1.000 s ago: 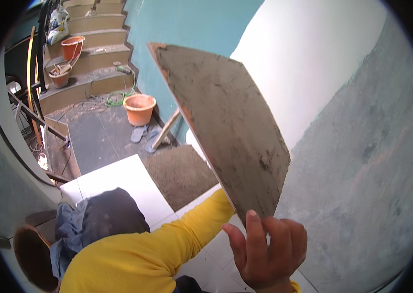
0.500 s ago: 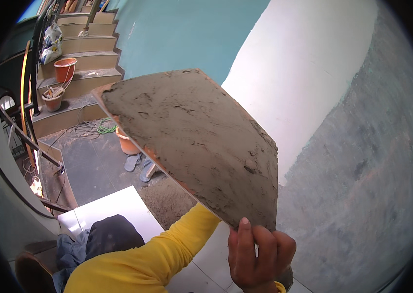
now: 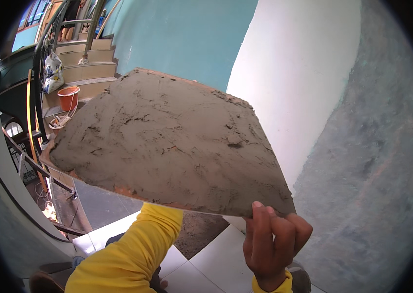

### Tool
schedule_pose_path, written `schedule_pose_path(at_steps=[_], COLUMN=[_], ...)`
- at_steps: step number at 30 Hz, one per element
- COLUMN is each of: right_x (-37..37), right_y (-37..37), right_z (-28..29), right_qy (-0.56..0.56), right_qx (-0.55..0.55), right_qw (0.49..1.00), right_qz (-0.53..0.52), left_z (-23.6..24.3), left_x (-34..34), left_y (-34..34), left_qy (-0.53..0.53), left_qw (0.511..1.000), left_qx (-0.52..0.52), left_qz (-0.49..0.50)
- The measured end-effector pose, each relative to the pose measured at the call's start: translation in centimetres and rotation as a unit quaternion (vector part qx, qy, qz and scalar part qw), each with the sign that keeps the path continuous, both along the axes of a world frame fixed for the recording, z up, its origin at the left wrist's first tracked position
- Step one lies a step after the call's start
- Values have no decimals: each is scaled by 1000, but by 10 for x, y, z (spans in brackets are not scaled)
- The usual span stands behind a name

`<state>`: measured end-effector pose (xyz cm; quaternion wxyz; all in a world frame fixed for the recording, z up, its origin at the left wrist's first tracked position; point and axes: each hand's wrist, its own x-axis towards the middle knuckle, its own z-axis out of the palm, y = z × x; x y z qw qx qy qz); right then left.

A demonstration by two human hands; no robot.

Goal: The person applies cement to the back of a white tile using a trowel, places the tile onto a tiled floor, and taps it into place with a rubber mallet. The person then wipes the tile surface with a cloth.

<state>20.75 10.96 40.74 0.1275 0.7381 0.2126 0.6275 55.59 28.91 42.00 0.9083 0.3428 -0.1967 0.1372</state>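
A large tile (image 3: 45,157) is held up in front of me, tilted, its upturned face spread with wet grey-brown mortar (image 3: 177,141). The mortar is ridged and pitted, and thin orange-brown patches show along its near edge. At the near right corner my right hand (image 3: 274,239) is closed on the tile, fingertips over its edge. My left arm, in a yellow sleeve (image 3: 133,249), reaches beneath the tile, which hides my left hand. Below, white floor tiles (image 3: 218,259) surround a patch of rough dark mortar or soil (image 3: 200,234).
Stairs (image 3: 89,58) rise at the far left, with an orange bucket (image 3: 68,99), a smaller tool bucket (image 3: 59,122) and a white bag (image 3: 53,73) on them. A metal railing (image 3: 38,73) runs alongside. On the right stands a teal, white and grey wall (image 3: 363,161).
The tile has swung round: its far left corner is now lower and further left, and its mortar face fills more of the view. My left forearm has shifted left beneath it; my right hand keeps its corner.
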Motion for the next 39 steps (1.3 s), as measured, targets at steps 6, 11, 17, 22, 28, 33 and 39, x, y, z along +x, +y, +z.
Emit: schedule_pose_path(at_steps=[6, 11, 17, 22, 28, 33, 39], right_x=[65, 125, 157, 159, 116, 84, 88], right_y=[9, 12, -4, 2, 29, 58, 44], right_z=[-14, -69, -183, -284, -372, -430, -468], right_qy=[38, 80, 270, 337, 391, 419, 442], right_qx=[148, 300, 558, 699, 767, 825, 822], right_qw=[981, 939, 772, 618, 503, 378, 357], right_qz=[117, 147, 142, 126, 81, 12, -36], left_z=[-14, -98, -204, -263, -326, -378, -446], left_x=[29, 52, 45, 29, 37, 67, 105], left_y=[73, 110, 113, 115, 131, 118, 83], left_qy=[9, 42, 155, 242, 325, 304, 261], left_qw=[995, 981, 909, 857, 724, 609, 545], left_qx=[46, 127, 188, 273, 521, 684, 771], left_qz=[89, 141, 339, 363, 313, 263, 201])
